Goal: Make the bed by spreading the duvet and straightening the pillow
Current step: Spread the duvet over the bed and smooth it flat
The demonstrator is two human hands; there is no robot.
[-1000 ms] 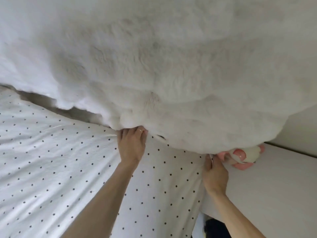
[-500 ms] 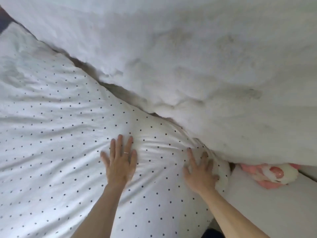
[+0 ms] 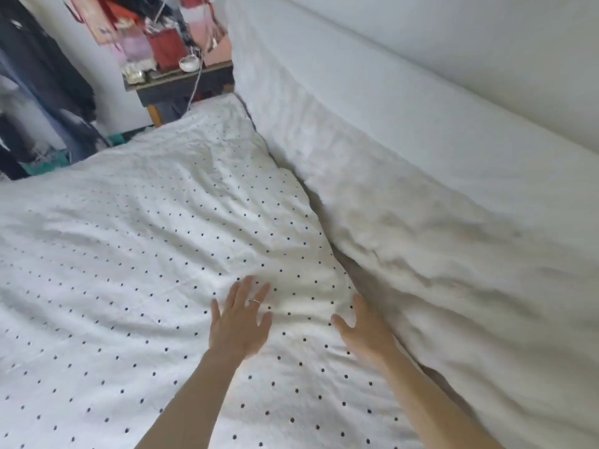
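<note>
- The left hand (image 3: 240, 322) lies flat, palm down, fingers spread and grasping nothing, on the dotted duvet (image 3: 136, 260); a ring (image 3: 256, 301) sits on one finger.
- Just right of it the right hand (image 3: 364, 332) is also released, fingers loosely spread, its palm low over the duvet's right edge – whether it presses the cloth or only skims it I cannot tell, as it is blurred.
- Between the two hands the duvet is bunched into small creases; beyond the fingertips it spreads away, wrinkled, to the far end of the bed, and it also runs left of the left hand and back under both forearms.
- Touching the duvet's edge, just right of the right hand, a long plain white pillow (image 3: 437, 241) runs along that side from near the forearm to far beyond the fingers – a narrow shadowed gap shows between the two beside the right wrist.
- Right of the pillow rises a white wall (image 3: 486, 53).
- Far beyond the hands, past the bed's end, a cluttered tabletop (image 3: 181, 76) carries a white bowl (image 3: 189, 63), and dark clothes (image 3: 42, 79) hang to its left.
</note>
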